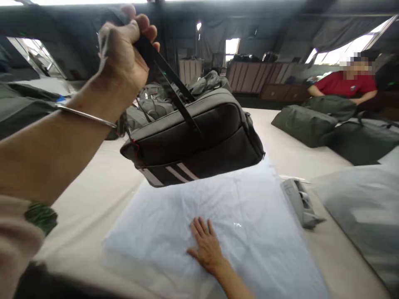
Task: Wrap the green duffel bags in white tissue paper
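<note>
My left hand [126, 54] is raised high at the upper left, closed round the black straps [170, 81] of a grey and black bag [199, 137] with white stripes on its underside. The bag hangs tilted in the air above a stack of white plastic sheets [255, 211] on the table. A metal bangle sits on my left wrist. My right hand [205, 245] lies flat, fingers spread, on the white sheets below the bag.
A heap of grey bags [156, 101] lies behind the held bag. More dark bags [304, 124] lie at the right, where a person in a red shirt [346, 85] sits. A folded grey item [301, 201] and a bagged grey bundle [364, 211] rest on the cream table [99, 182].
</note>
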Tool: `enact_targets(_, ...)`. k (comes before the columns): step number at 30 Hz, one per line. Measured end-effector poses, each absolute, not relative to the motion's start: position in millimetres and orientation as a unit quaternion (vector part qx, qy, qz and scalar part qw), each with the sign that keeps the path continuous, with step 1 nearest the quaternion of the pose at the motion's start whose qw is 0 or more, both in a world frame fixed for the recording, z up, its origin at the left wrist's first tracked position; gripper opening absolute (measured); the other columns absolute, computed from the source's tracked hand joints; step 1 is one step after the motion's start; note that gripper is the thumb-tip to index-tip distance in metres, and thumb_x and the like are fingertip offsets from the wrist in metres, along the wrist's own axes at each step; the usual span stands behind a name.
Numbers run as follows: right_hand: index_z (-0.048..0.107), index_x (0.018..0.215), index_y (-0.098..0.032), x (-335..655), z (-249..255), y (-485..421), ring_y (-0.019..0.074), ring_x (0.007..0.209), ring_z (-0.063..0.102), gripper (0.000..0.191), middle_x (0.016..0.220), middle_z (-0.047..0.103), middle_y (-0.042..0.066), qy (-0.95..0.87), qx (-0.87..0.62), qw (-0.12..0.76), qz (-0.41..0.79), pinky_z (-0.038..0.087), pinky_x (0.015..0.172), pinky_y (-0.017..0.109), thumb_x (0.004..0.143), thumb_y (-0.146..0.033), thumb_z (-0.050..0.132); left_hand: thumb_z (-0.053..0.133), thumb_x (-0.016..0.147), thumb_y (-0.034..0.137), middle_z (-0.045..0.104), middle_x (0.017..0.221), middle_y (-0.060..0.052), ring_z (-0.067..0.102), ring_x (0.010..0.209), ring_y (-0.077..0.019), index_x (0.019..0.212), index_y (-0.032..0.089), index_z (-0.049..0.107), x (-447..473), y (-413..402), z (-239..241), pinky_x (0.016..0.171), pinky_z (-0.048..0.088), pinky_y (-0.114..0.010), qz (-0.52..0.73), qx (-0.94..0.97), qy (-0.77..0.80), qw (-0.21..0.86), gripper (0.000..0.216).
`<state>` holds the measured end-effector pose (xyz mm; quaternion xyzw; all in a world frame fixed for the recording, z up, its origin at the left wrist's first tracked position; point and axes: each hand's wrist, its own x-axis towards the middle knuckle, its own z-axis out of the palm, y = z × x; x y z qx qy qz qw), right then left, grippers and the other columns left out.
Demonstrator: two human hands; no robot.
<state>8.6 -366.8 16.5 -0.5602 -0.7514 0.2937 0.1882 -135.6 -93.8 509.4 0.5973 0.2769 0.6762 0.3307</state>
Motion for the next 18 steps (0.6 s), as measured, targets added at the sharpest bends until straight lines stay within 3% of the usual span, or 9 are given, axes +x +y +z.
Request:
enact_targets(3, 0.019, 0.152, -0.03, 8, -9, -394, 0.033, 0.148, 0.014, 0.081, 0.16, 0.019, 0.003, -0.763, -0.561, 0.189, 0.261, 0.008, 0.12, 0.061, 0.086, -0.05, 0.062, 0.006, 0.081, 0.018, 0.062, 0.097, 0.006, 0.057, 0.114, -0.0267, 0.056, 0.0, 0.028, -117, -82, 505, 0.069, 0.038, -0.03, 0.643, 0.657, 0.327, 0.218, 0.038)
enact_targets(6, 0.013, 0.153, -0.031, -8, -25, -420, 0.0359, 0.146, 0.017, 0.087, 0.16, 0.019, 0.004, -0.77, -0.559, 0.204, 0.231, 0.015, 0.119, 0.064, 0.085, -0.055, 0.062, 0.0, 0.084, 0.025, 0.061, 0.096, 0.004, 0.058, 0.113, -0.029, 0.053, -0.001, 0.029, -101, -68, 497, 0.065, 0.037, -0.029, 0.62, 0.67, 0.37, 0.172, 0.049)
enact_targets(10, 0.011, 0.153, -0.031, -39, -60, -454, 0.0411, 0.141, 0.028, 0.088, 0.156, 0.027, 0.008, -0.773, -0.554, 0.24, 0.196, 0.028, 0.11, 0.072, 0.085, -0.061, 0.057, 0.003, 0.087, 0.032, 0.062, 0.102, 0.005, 0.058, 0.114, -0.0261, 0.054, 0.003, 0.029, -89, -60, 475, 0.063, 0.038, -0.026, 0.625, 0.651, 0.382, 0.202, 0.05)
enact_targets(14, 0.019, 0.15, -0.044, -48, -91, -476, 0.0361, 0.133, 0.042, 0.059, 0.147, 0.044, 0.002, -0.755, -0.57, 0.261, 0.192, 0.039, 0.104, 0.071, 0.097, -0.036, 0.044, 0.01, 0.09, 0.029, 0.062, 0.104, 0.005, 0.058, 0.115, -0.0207, 0.06, 0.007, 0.03, -85, -64, 442, 0.064, 0.04, -0.023, 0.642, 0.618, 0.362, 0.273, 0.041)
enact_targets(16, 0.023, 0.149, -0.045, -38, -85, -474, 0.0356, 0.134, 0.042, 0.057, 0.147, 0.044, 0.001, -0.744, -0.571, 0.27, 0.218, 0.039, 0.105, 0.068, 0.097, -0.036, 0.044, 0.008, 0.091, 0.027, 0.062, 0.104, 0.004, 0.059, 0.114, -0.0206, 0.063, 0.008, 0.032, -86, -69, 427, 0.064, 0.04, -0.023, 0.62, 0.621, 0.373, 0.301, 0.04)
enact_targets(18, 0.024, 0.151, -0.039, -22, -61, -459, 0.0364, 0.138, 0.036, 0.063, 0.153, 0.038, 0.004, -0.695, -0.59, 0.307, 0.272, 0.036, 0.109, 0.065, 0.093, -0.046, 0.05, 0.006, 0.091, 0.021, 0.061, 0.106, 0.002, 0.059, 0.114, -0.0216, 0.068, 0.007, 0.035, -88, -76, 417, 0.065, 0.041, -0.025, 0.59, 0.628, 0.383, 0.334, 0.04)
